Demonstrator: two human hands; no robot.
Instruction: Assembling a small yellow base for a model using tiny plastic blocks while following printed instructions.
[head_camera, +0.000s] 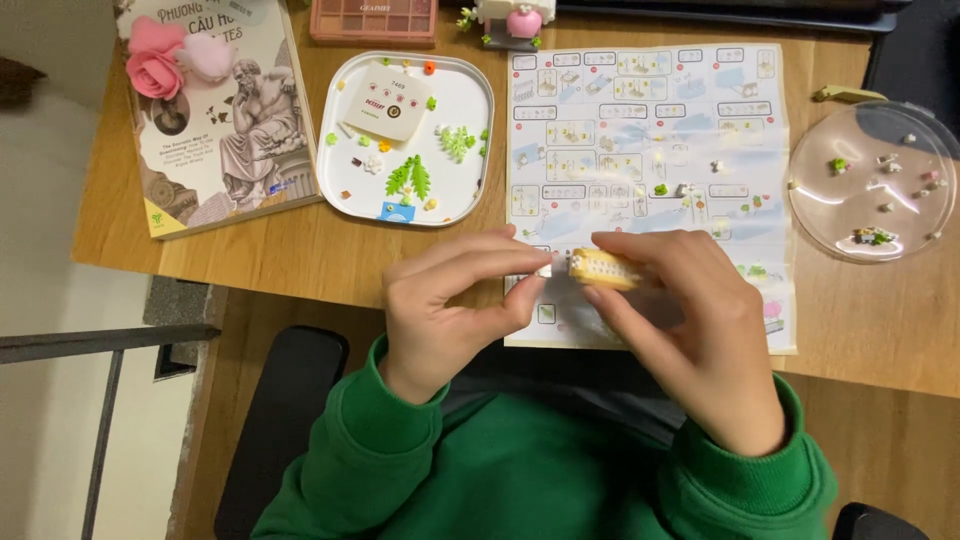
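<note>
The right hand (690, 330) pinches a small yellow brick assembly (604, 268) between thumb and fingers, just above the near edge of the instruction sheet (650, 130). The fingers cover the assembly's right end, so its full shape cannot be made out. The left hand (450, 310) closes thumb and forefinger at the assembly's left end; whether it holds a separate tiny piece there is too small to tell. Both green sleeves (540, 470) run out of the bottom edge. Beyond the hands, a white tray (340, 150) holds scattered green and white bits, a clear round lid (870, 180) holds a few more, and a book (220, 110) lies at the left, its top cut off.
</note>
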